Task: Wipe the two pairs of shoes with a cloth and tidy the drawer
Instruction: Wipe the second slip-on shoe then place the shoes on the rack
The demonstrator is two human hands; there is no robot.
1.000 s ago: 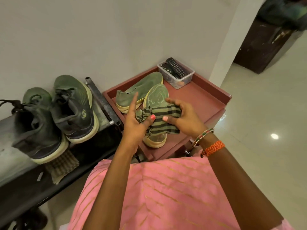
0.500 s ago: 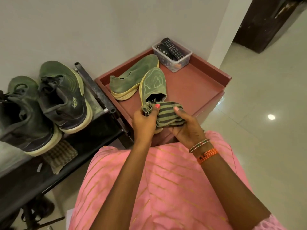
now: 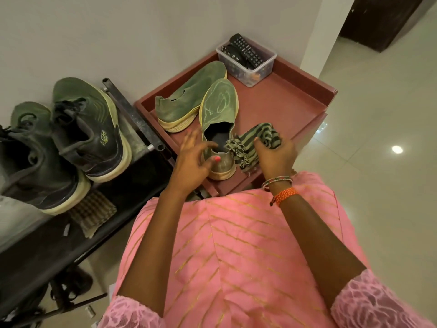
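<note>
Two green slip-on shoes lie on the red cabinet top: the near shoe points away from me, the far shoe lies beside it, tilted. My right hand grips a green-and-black striped cloth just right of the near shoe's heel. My left hand has its fingers spread at that shoe's heel, thumb against the back. A pair of dark green sneakers stands on the black rack at the left.
A clear plastic box with remote controls sits at the cabinet's back corner. A checked cloth lies on the rack's lower shelf. A metal bar runs between rack and cabinet. Tiled floor lies to the right.
My left hand has let go of the cloth and moved to the near shoe's heel. My right hand has carried the cloth to the right of the shoe.
</note>
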